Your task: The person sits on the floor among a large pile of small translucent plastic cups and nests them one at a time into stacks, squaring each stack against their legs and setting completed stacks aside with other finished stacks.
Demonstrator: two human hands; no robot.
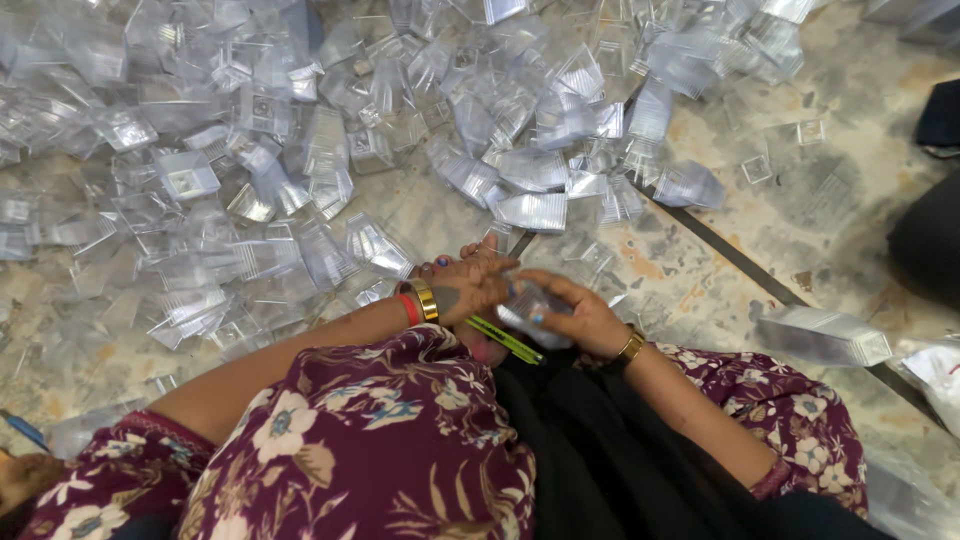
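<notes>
Both hands meet low in the view, just above the person's lap. The right hand (585,315) is closed around a small clear plastic container (528,308), fingers curled over its top. The left hand (472,285), fingers bent, touches the same container from the other side; whether it grips cannot be told. A yellow-green stick-like object (505,340) lies beneath the hands. A large heap of clear plastic containers (330,150) covers the mottled floor (700,250) ahead. A stacked row of containers (825,335) lies apart at right
</notes>
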